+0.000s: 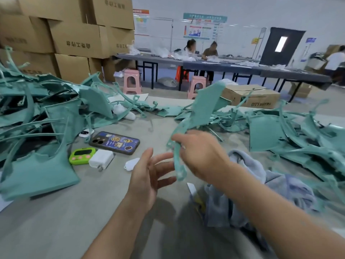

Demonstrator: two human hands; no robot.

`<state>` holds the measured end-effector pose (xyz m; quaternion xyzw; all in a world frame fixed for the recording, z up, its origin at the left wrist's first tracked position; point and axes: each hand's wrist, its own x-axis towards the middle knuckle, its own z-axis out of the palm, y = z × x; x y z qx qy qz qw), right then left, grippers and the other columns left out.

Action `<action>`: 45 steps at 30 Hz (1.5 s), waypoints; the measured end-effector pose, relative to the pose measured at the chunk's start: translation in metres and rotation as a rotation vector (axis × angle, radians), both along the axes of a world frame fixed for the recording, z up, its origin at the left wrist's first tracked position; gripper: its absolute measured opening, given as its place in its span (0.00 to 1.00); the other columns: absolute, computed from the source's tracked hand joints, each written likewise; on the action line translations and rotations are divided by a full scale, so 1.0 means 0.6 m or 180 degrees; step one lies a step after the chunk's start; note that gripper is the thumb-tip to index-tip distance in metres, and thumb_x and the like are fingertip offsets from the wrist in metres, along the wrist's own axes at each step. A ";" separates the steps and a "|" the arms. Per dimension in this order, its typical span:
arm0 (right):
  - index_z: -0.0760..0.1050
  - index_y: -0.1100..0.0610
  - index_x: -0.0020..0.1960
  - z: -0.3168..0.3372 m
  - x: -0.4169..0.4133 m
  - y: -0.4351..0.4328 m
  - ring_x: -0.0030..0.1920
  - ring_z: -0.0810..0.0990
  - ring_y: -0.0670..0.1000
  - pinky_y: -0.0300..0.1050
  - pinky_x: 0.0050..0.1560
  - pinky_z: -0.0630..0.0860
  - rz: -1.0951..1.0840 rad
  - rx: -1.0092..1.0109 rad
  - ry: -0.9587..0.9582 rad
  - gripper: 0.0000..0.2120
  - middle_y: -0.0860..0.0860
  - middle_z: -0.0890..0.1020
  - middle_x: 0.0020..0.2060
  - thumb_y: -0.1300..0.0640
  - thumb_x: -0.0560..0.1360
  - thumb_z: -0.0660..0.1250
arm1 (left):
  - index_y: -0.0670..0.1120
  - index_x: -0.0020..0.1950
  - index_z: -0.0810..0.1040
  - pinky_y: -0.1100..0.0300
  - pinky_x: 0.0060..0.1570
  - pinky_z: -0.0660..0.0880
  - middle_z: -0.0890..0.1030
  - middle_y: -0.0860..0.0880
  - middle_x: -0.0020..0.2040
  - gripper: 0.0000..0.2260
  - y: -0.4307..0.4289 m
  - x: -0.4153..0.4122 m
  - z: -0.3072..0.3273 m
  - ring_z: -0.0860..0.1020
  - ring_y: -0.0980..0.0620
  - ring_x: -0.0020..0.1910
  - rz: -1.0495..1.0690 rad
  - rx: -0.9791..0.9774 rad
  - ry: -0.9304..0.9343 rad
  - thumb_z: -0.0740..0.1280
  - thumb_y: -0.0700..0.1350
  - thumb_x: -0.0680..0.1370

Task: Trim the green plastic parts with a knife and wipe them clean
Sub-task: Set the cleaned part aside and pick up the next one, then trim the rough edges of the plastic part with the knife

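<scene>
R hand (pixel 197 154) grips green part (pixel 205 109) by thin rim, raised right of phone (pixel 114 143). L hand (pixel 149 172) open, fingers spread, beside part's lower end. Risk: single-hand hold, part may twist, slip onto worktop (pixel 112 212).

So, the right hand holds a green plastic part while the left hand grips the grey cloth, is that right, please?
Not quite: in the head view the left hand is open, gripping nothing; the grey cloth lies on the table. The right hand does hold the green plastic part.
</scene>
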<state>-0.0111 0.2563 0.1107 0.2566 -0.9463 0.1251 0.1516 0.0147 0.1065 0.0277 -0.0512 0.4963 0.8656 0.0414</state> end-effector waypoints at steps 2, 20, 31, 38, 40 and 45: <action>0.78 0.53 0.56 -0.023 0.028 -0.019 0.51 0.79 0.59 0.51 0.51 0.76 0.0173 0.0125 -0.0095 0.10 0.54 0.80 0.47 0.58 0.76 0.66 | 0.44 0.58 0.85 0.57 0.35 0.79 0.86 0.42 0.46 0.27 0.000 0.013 0.005 0.84 0.48 0.42 -0.0539 -0.0019 0.0169 0.55 0.61 0.81; 0.62 0.36 0.73 -0.119 0.165 0.034 0.62 0.75 0.33 0.30 0.62 0.70 -0.0253 -0.1291 -0.0210 0.30 0.36 0.79 0.64 0.54 0.74 0.63 | 0.41 0.62 0.81 0.58 0.40 0.83 0.87 0.47 0.53 0.11 0.010 0.028 0.018 0.82 0.55 0.35 0.0424 -0.0386 0.0105 0.62 0.37 0.83; 0.71 0.53 0.48 -0.110 0.115 0.127 0.52 0.76 0.58 0.50 0.55 0.72 -0.1938 0.0003 -0.0545 0.11 0.52 0.80 0.46 0.60 0.69 0.69 | 0.56 0.63 0.81 0.56 0.38 0.63 0.85 0.45 0.40 0.14 0.003 0.049 -0.004 0.80 0.38 0.42 0.2514 -0.4772 0.1311 0.63 0.48 0.80; 0.72 0.51 0.38 -0.117 0.150 0.062 0.39 0.73 0.54 0.50 0.48 0.61 -0.1401 0.0540 -0.0803 0.18 0.48 0.76 0.34 0.40 0.80 0.59 | 0.54 0.55 0.80 0.53 0.39 0.64 0.84 0.46 0.41 0.09 -0.005 0.032 -0.018 0.78 0.38 0.43 0.2314 -0.4452 0.0613 0.61 0.50 0.81; 0.71 0.49 0.41 -0.118 0.149 0.063 0.39 0.73 0.53 0.50 0.47 0.60 -0.1287 0.0545 -0.0956 0.10 0.48 0.78 0.38 0.48 0.81 0.60 | 0.55 0.51 0.82 0.53 0.41 0.67 0.85 0.50 0.42 0.11 -0.013 0.022 -0.014 0.78 0.41 0.44 0.2298 -0.4266 0.0211 0.61 0.52 0.78; 0.74 0.51 0.42 -0.116 0.131 0.096 0.39 0.75 0.50 0.48 0.49 0.71 -0.0797 0.0258 -0.1425 0.09 0.48 0.78 0.37 0.52 0.81 0.63 | 0.54 0.41 0.82 0.53 0.40 0.70 0.83 0.49 0.38 0.10 -0.038 0.017 -0.008 0.75 0.40 0.40 0.2355 -0.4397 -0.0324 0.61 0.52 0.74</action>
